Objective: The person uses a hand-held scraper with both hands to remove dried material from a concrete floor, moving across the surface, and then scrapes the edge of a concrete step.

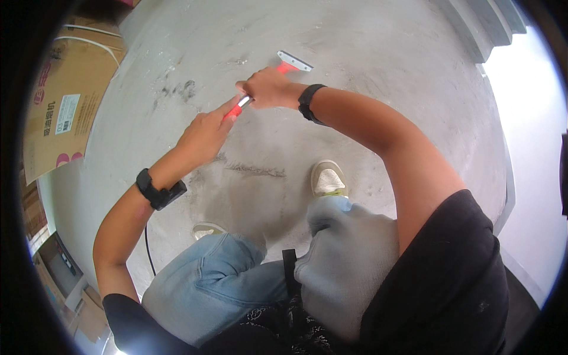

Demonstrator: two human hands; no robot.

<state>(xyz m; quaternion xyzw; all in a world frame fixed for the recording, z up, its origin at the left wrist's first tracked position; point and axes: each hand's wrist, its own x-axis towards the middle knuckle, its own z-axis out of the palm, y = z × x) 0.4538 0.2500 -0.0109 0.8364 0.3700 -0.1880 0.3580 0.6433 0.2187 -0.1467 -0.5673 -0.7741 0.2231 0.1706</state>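
Note:
Both my hands are closed on one long-handled floor scraper, which has a red head with a wide metal blade and a metal shaft with a red grip. My left hand holds the red grip at the lower end. Farther along, my right hand wraps the handle just behind the head. The blade points away from me over the grey concrete floor; whether it touches the floor I cannot tell. Dark smudges and pale specks mark the floor left of the blade, and a rough dark line runs below my hands.
A large cardboard box with printing stands at the left, a white cable over it. Grey steps rise at the upper right beside a white wall. More cardboard lies at the lower left. My shoes stand on the floor.

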